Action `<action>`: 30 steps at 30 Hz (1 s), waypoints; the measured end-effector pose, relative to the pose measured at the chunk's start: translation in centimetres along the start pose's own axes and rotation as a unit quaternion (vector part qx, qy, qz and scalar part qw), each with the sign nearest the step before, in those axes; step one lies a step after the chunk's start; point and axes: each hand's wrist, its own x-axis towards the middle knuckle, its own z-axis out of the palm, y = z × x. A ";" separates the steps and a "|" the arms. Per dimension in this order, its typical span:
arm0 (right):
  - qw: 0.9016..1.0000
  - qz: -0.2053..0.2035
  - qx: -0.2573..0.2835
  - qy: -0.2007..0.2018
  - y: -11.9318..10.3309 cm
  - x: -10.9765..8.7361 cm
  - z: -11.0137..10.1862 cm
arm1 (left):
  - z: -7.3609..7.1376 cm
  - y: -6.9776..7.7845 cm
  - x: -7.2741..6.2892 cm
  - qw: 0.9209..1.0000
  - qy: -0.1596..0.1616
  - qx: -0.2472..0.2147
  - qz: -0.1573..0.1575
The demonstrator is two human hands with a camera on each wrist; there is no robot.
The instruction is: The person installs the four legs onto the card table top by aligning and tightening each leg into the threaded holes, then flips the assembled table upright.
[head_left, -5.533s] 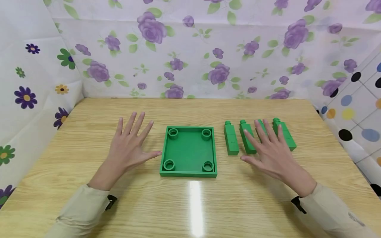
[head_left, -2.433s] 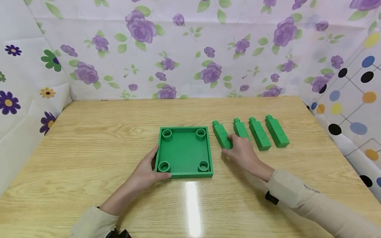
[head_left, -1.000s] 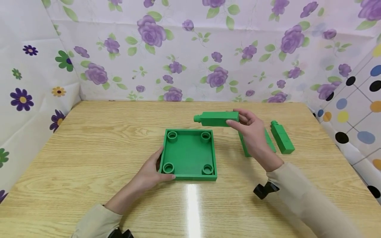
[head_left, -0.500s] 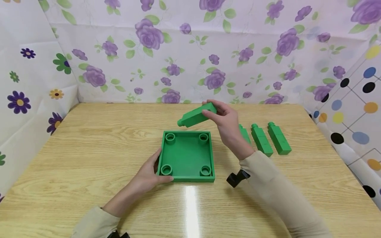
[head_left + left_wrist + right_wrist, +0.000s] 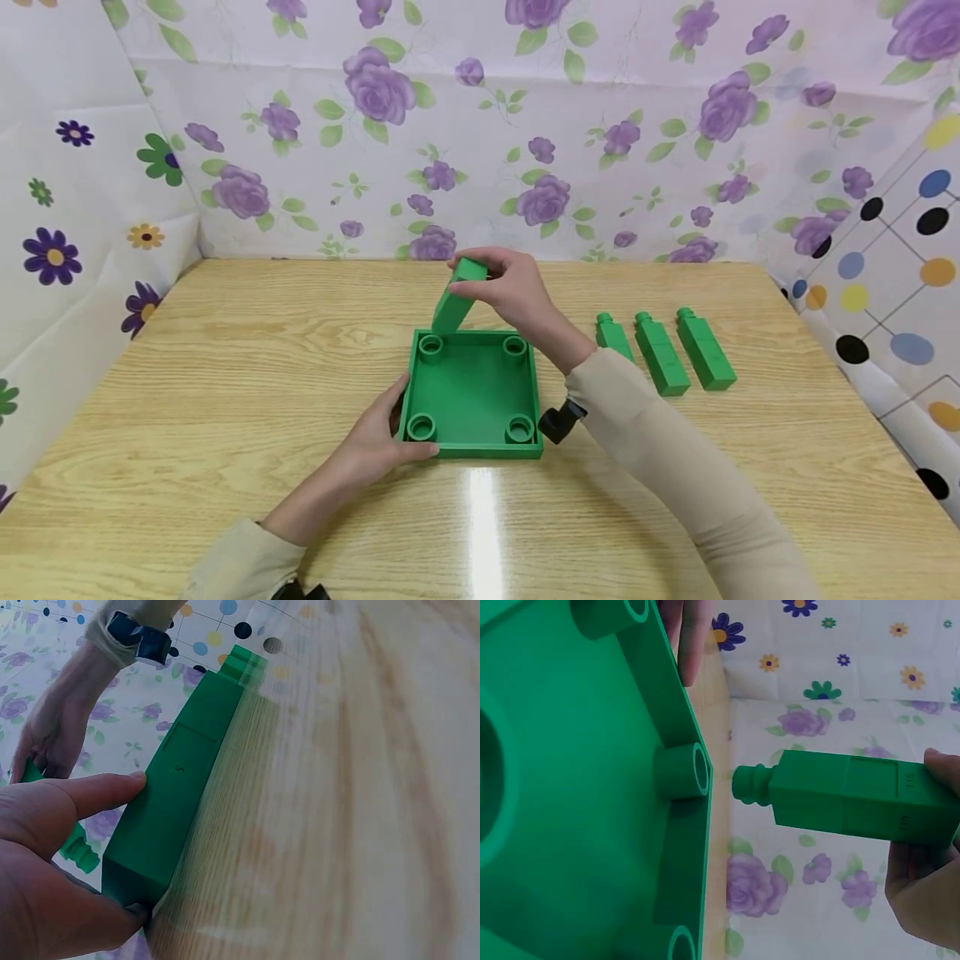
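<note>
Seemingly aligning: pinching green peg (image 5: 455, 307) between thumb and fingers of right hand (image 5: 508, 287), with ridged end (image 5: 751, 785) beyond the fingertips, just short of corner socket (image 5: 676, 772), while gripping green tray (image 5: 476, 387) between thumb and fingers of left hand (image 5: 375, 437); next, likely needing to tip upright and seat.

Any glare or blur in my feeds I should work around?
Head view: a bright glare strip on the table, just on the near side of the green tray; left wrist view: dim, table grain smeared and streaky; right wrist view: also dim, but the outline of the green peg in the right hand stays clear.
</note>
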 end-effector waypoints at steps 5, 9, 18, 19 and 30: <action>0.999 0.008 -0.020 -0.049 -0.2 1.0 1.3 | -0.1 0.0 0.0 1.000 -0.002 0.002 0.007; 0.996 0.020 -0.049 -0.074 -0.2 1.6 2.2 | -0.1 0.0 0.0 1.000 -0.004 0.002 0.010; 0.985 0.026 -0.124 -0.115 0.2 2.4 3.0 | -0.1 -0.1 0.0 1.000 -0.001 -0.001 0.006; 0.985 0.026 -0.124 -0.119 0.3 2.5 3.0 | -0.1 -0.1 0.0 1.000 -0.002 -0.003 0.006; 0.975 0.011 -0.156 -0.158 0.7 2.8 2.9 | -0.2 -0.3 0.0 1.000 -0.010 -0.006 0.021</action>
